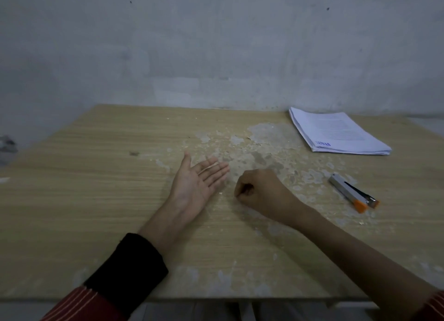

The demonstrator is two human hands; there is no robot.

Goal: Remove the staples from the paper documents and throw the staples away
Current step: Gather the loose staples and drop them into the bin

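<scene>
Wood-grain bench (pixel 96 176) carries the left hand (pixel 195 181) palm-up with fingers (pixel 213 171) spread, the right hand (pixel 260 190) just beside it with fingers curled closed, contents indiscernible, the stapler (pixel 353 192) right of them, and the paper documents (pixel 336 133) beyond.

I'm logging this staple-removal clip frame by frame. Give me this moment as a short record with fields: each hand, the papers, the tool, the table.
left hand: open, palm up, resting on the table, nothing visible in it
right hand: closed with fingertips pinched at the table surface; whether it holds a staple cannot be told
paper stack: far right of the table, lying flat, untouched
stapler: silver with orange end, right of the right hand, apart from it
table: wooden, its surface worn and flaking in the middle
</scene>
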